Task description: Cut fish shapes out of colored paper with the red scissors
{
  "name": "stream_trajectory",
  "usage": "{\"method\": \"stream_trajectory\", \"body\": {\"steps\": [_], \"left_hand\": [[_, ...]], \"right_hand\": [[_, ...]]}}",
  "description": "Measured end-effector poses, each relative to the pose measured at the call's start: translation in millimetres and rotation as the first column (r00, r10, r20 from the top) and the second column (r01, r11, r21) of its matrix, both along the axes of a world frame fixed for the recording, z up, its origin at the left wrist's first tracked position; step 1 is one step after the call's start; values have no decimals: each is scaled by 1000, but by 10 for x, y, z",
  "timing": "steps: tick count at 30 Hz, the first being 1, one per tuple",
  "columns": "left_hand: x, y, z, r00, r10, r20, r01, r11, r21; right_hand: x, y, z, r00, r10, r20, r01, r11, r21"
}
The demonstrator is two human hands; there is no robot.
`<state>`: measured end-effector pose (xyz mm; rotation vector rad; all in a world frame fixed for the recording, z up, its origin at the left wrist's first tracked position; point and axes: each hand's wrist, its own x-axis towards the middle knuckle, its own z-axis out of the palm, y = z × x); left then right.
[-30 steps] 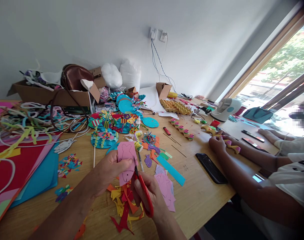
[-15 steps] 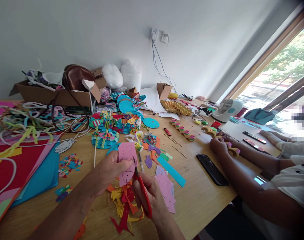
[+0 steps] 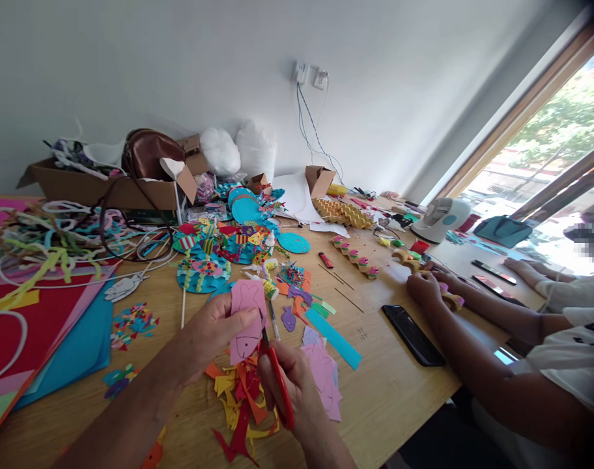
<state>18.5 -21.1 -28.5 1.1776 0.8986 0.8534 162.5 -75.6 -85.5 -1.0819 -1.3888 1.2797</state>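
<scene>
Between the thumb and fingers of my left hand [image 3: 228, 326] is a pink paper piece [image 3: 248, 296] with a fish outline drawn on it. My right hand [image 3: 290, 374] is closed round red-handled scissors [image 3: 280, 387], whose dark blades lie at the right edge of the pink paper. Below both hands a heap of red, orange and yellow paper scraps [image 3: 241, 397] covers the wood. Pink paper pieces [image 3: 322, 374] lie right of my right hand, and a purple paper fish [image 3: 288, 319] rests beyond them.
Coloured paper sheets [image 3: 82, 345] and tangled pipe cleaners [image 3: 57, 228] fill the left. Decorated blue paper crafts [image 3: 204, 270] lie ahead. To the right are a black phone [image 3: 413, 335], a white fan [image 3: 441, 218] and a co-worker's hands [image 3: 426, 290] holding an egg-carton craft.
The scissors and my right hand have shifted very slightly down along the paper's edge. My left hand keeps hold of the pink paper. The whole view has tilted a little.
</scene>
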Motion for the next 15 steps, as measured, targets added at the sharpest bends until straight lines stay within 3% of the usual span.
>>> {"method": "stream_trajectory", "body": {"steps": [9,15], "left_hand": [[14,-2,50,999,1,-36,-1,1000,2],[25,-6,43,999,-41,5,41,999,-25]], "right_hand": [[-20,-8,48,1000,-20,22,20,999,-28],[13,-3,-42,1000,9,4,-9,1000,17]]}}
